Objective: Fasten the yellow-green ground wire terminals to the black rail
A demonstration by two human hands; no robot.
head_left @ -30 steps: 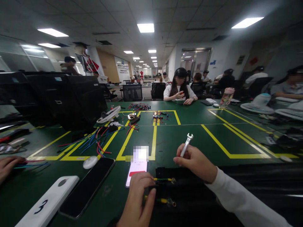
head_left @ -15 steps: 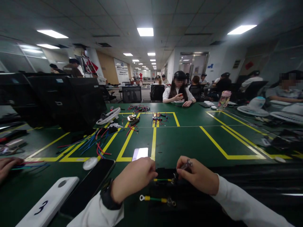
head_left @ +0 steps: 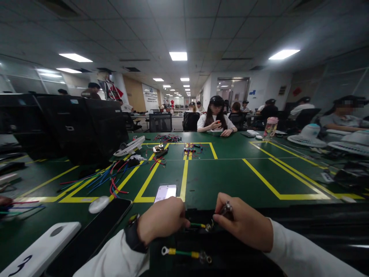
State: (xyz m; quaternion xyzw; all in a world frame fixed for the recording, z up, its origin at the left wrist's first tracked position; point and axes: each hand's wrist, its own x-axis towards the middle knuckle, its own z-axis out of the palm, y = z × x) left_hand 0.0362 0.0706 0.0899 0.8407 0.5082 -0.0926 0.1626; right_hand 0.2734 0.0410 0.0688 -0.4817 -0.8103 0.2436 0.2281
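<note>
My left hand (head_left: 161, 223) is closed in a pinch on a short green wire (head_left: 198, 225) with yellow sleeves and a ring terminal, held over a black block (head_left: 227, 250) at the table's near edge. My right hand (head_left: 245, 221) is closed round a small silver wrench (head_left: 226, 209), its head at the wire's terminal end. A second green and yellow wire (head_left: 184, 254) with ring terminals lies on the block just below my hands.
A lit phone (head_left: 165, 192) lies beyond my left hand. A dark phone (head_left: 95, 234), a white oval piece (head_left: 98, 204) and a white tag marked 3 (head_left: 37, 252) lie left. Loose coloured wires (head_left: 103, 179) spread further left. Several people sit across the green table (head_left: 230, 173).
My right hand lowered the raised wrench to the wire's terminal. My left hand moved up from the block's front to pinch the upper wire. The view tilted upward.
</note>
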